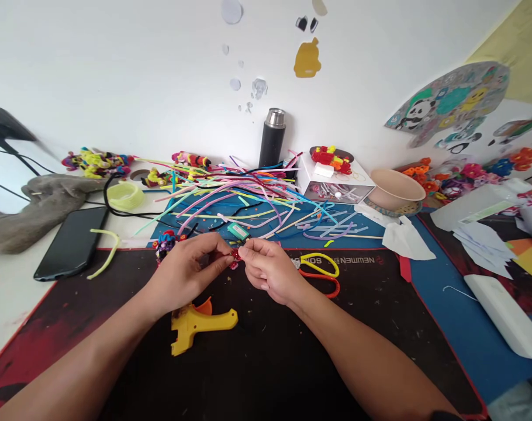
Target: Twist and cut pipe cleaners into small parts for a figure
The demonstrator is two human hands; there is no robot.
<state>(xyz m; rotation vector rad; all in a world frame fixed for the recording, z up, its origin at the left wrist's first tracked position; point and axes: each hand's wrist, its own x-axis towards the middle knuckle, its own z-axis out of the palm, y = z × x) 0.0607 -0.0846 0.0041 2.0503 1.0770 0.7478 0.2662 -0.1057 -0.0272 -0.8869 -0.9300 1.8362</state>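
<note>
Over the dark desk mat, my left hand and my right hand meet with their fingertips closed in a pinch. Between them shows a small red and pink piece, perhaps bent pipe cleaner; the fingers cover most of it. A yellow glue gun with an orange trigger lies on the mat just below my left hand. Right of my right hand are scissors with one yellow and one orange-red handle, their blades hidden. A small green-labelled object lies just beyond the fingertips.
Colourful pipe cleaners pile up at the back, before a black thermos and a white box. A phone lies left, near a yellow-green pipe cleaner. A beige bowl and a white device are right.
</note>
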